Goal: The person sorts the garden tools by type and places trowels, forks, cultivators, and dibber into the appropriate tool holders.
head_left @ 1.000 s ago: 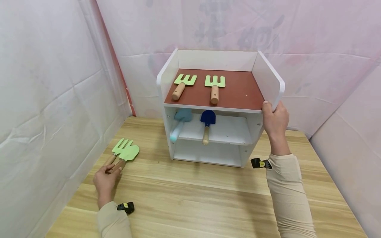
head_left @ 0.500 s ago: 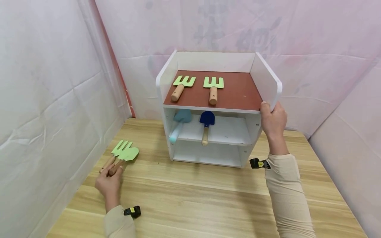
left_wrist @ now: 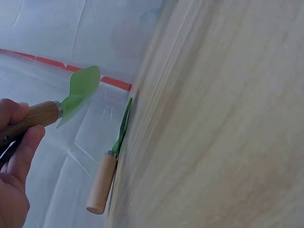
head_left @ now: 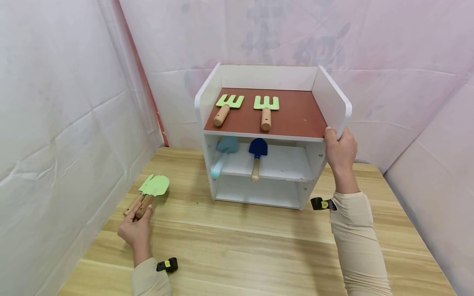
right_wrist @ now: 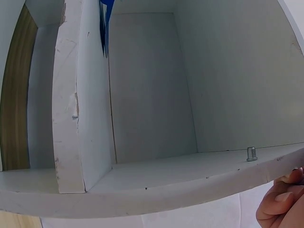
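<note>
My left hand (head_left: pixel 135 231) pinches the brown wooden handle of a light green trowel (head_left: pixel 157 185) at the table's left side. In the left wrist view the trowel (left_wrist: pixel 84 86) is raised off the tabletop. Beneath it a light green hand fork (left_wrist: pixel 101 184) with a paler wooden handle lies on the table, its tines partly covered by the trowel in the head view. My right hand (head_left: pixel 341 154) grips the front edge of the right side panel of a white shelf unit (head_left: pixel 331 95), thumb at the top board's corner. The right wrist view shows only the curled fingers (right_wrist: pixel 280 199).
On the brown top board (head_left: pixel 292 111) lie two green hand forks, a left fork (head_left: pixel 226 106) and a right fork (head_left: pixel 266 111). The middle shelf (head_left: pixel 285 162) bears a light blue trowel (head_left: pixel 224 154) and a dark blue spade (head_left: pixel 258 148). White sheets enclose the wooden table (head_left: pixel 237 250).
My left hand has taken hold of the trowel and lifted it slightly, its blade shifting left over the fork's tines. My right hand has stayed on the side panel.
</note>
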Action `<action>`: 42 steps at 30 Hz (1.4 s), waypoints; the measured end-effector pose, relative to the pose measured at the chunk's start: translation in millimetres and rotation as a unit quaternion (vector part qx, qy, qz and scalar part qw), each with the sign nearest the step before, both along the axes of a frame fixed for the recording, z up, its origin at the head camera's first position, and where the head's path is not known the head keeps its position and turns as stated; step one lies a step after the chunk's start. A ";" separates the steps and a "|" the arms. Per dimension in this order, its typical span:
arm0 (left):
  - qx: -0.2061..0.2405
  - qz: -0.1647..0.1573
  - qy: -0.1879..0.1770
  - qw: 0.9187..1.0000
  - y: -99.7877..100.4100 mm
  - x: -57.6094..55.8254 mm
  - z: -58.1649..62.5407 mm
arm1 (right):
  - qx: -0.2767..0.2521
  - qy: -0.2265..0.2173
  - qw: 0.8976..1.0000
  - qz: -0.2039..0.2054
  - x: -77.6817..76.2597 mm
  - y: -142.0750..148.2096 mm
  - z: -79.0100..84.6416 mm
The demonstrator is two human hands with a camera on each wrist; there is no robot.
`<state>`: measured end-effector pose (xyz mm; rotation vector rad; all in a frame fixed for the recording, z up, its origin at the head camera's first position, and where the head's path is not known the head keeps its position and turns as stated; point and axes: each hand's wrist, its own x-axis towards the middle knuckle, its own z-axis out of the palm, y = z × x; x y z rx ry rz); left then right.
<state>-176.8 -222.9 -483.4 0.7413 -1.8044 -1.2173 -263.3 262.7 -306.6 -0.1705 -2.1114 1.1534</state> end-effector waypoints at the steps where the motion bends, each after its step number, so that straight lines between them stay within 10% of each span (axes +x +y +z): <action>1: 0.004 -0.003 0.003 1.000 0.3 -0.5 0.5 | 0.000 0.000 1.000 0.001 -0.1 0.2 0.4; 33: -0.067 0.023 0.177 0.982 38.2 27.4 13.1 | -0.002 0.007 1.000 -0.014 0.5 0.0 -1.3; 42: -0.065 0.021 0.206 0.976 63.2 38.5 41.4 | -0.003 0.010 1.000 -0.011 -1.6 0.3 -2.6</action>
